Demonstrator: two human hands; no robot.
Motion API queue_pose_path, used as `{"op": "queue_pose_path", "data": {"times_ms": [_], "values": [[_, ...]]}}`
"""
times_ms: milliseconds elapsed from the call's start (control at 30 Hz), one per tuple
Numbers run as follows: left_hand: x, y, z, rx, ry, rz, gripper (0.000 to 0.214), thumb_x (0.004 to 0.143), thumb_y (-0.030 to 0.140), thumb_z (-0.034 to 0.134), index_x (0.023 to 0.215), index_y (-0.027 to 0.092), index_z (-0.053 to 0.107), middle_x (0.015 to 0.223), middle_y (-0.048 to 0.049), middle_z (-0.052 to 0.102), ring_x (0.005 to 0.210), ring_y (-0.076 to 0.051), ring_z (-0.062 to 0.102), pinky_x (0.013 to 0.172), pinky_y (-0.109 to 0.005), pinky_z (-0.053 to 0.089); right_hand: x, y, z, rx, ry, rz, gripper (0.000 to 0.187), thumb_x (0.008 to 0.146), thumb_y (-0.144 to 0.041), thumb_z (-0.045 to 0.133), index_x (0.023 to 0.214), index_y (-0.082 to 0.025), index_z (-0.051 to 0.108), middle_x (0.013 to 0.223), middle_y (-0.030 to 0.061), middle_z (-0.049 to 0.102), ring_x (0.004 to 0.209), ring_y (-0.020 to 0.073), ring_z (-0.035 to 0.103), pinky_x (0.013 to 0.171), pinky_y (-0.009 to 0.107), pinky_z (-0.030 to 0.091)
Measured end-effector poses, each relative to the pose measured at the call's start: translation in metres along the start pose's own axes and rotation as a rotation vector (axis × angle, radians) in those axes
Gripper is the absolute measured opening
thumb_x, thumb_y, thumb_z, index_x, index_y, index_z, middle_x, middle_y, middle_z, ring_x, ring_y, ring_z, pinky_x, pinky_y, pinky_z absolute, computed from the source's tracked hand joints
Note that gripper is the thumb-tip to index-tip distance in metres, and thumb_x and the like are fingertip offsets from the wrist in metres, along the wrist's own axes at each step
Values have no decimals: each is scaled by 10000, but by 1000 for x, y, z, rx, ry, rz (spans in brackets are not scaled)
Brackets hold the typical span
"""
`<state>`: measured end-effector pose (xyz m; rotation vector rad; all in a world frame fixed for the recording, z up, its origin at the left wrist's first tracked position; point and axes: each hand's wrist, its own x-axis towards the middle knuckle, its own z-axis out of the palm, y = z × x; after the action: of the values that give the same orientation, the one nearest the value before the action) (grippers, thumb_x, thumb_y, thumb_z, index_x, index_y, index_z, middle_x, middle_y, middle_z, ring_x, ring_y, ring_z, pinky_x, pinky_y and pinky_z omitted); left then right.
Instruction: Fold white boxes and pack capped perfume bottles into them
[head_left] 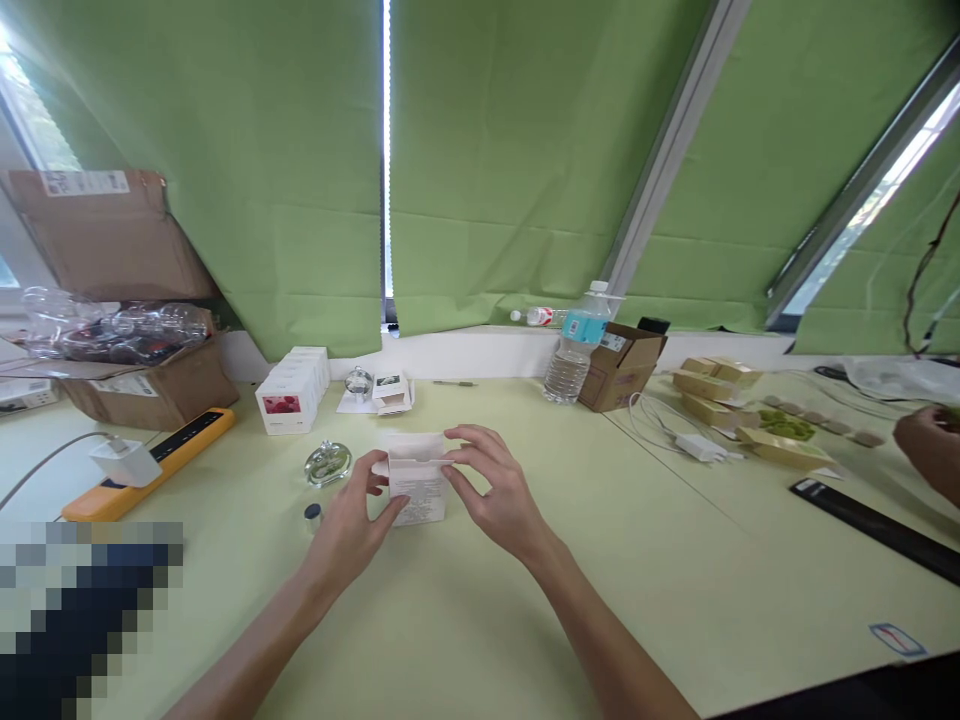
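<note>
A small white carton (pixel 421 500) with printed text stands upright on the table, its top flaps raised. My left hand (pixel 358 515) grips its left side, with the thumb on the printed face and the fingers at the upper left edge. At the upper right edge, my right hand (pixel 495 490) pinches a flap between thumb and fingers. What lies inside the carton is hidden. A round clear glass bottle (pixel 328 464) lies left of the carton, just beyond my left hand. Nearer to me is a small dark-topped cap (pixel 313 514).
White boxes (pixel 289 408) stand in a row behind the bottle. An orange power strip (pixel 187 450) lies left. A large water bottle (pixel 574 355) and a cardboard box (pixel 622 370) stand at the back right. Another person's hand (pixel 930 450) is near yellow boxes (pixel 784 448).
</note>
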<state>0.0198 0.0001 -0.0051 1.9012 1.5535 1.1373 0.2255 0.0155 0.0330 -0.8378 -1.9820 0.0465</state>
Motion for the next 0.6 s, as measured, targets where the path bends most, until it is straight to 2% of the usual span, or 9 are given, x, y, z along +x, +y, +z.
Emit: {"op": "queue_pose_path", "data": {"times_ms": [333, 600], "values": [[2, -3, 1, 11, 4, 2, 473, 827, 423, 535, 1247, 292, 360, 1001, -31, 633, 929, -223, 620, 793, -385, 468, -4, 7, 6, -16, -31, 34, 170, 846, -188, 576, 931, -275, 694, 1162, 63, 570, 1162, 232, 463, 859, 391, 506], [1, -3, 1, 2, 17, 44, 485, 843, 412, 506, 1284, 282, 351, 1021, -49, 633, 938, -231, 628, 795, -394, 477, -5, 11, 6, -21, -41, 63, 179, 851, -194, 567, 931, -277, 704, 1091, 64, 603, 1091, 229, 514, 816, 385, 514]]}}
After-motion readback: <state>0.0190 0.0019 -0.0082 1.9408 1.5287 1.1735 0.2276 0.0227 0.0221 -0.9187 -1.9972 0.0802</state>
